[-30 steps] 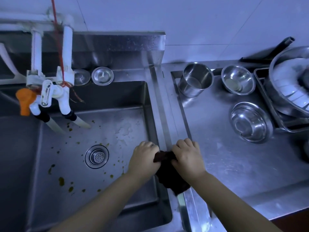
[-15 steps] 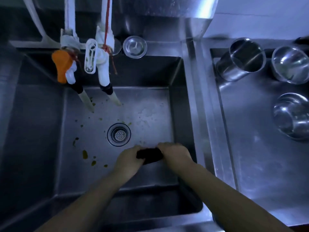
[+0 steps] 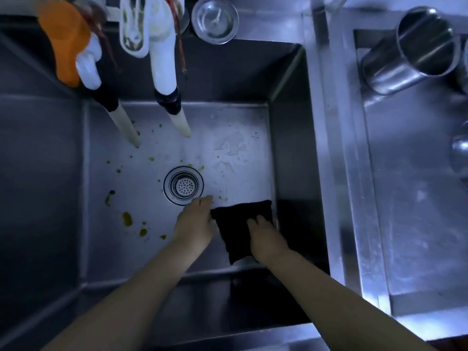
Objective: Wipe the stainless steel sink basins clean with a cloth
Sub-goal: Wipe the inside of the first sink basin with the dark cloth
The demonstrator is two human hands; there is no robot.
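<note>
One basin (image 3: 288, 138) fills the view, steel, deep walls, counter (image 3: 417, 224) to its right with a steel cup (image 3: 415, 49) on it. Two taps (image 3: 162, 72) hang over the back. Cloth (image 3: 238, 224), dark, lies spread flat on the basin floor in the near right corner, touching the right wall. Right hand (image 3: 266, 236) presses on its near right part, fingers look fairly straight. Left hand (image 3: 195, 221) sits at the cloth's left edge, fingers extended, touching it; no clear pinch. Drain (image 3: 183, 185) just beyond left hand. Yellow-green spots (image 3: 126, 219) scattered left and back, unwiped. Cloth likely soft, limp, light, probably damp; bunches easily, so best pressed flat under a palm mid-cloth.
</note>
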